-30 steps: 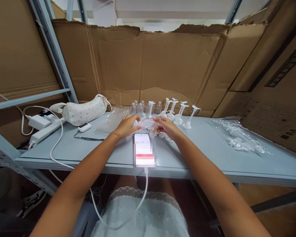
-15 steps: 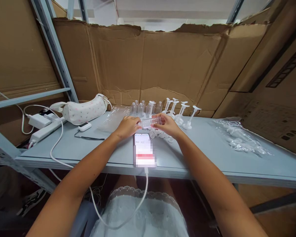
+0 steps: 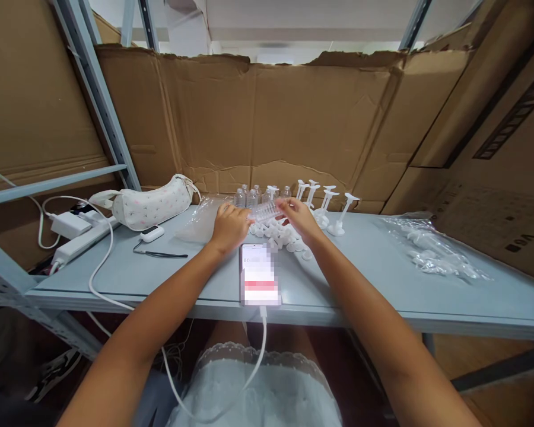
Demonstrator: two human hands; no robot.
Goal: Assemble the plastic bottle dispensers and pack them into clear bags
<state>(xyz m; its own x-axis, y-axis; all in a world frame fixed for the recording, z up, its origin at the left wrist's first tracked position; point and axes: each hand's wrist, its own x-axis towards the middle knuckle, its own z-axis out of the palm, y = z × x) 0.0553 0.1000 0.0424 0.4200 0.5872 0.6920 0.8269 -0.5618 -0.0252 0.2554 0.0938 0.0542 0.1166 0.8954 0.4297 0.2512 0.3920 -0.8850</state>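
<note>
A clear ribbed plastic bottle point(image 3: 263, 212) lies tilted between my two hands, its right end slightly higher. My left hand point(image 3: 232, 225) is closed around its left end, and the fingers of my right hand point(image 3: 297, 216) grip the right end. Beneath it is a pile of small white plastic caps point(image 3: 285, 233). Several clear bottles point(image 3: 240, 197) stand upright behind my hands. White pump heads point(image 3: 343, 214) with long stems stand to the right of my right hand.
A lit phone point(image 3: 258, 273) with a cable lies at the shelf's front. On the left are a patterned white pouch point(image 3: 153, 204), a small white device point(image 3: 152, 233), tweezers point(image 3: 164, 255) and a power strip point(image 3: 82, 243). A clear plastic bag point(image 3: 431, 243) lies right; cardboard point(image 3: 285, 112) stands behind.
The bottle has tilted, its right end rising, and has moved slightly left and up. My right hand has risen with it. More of the cap pile shows. The view has shifted slightly.
</note>
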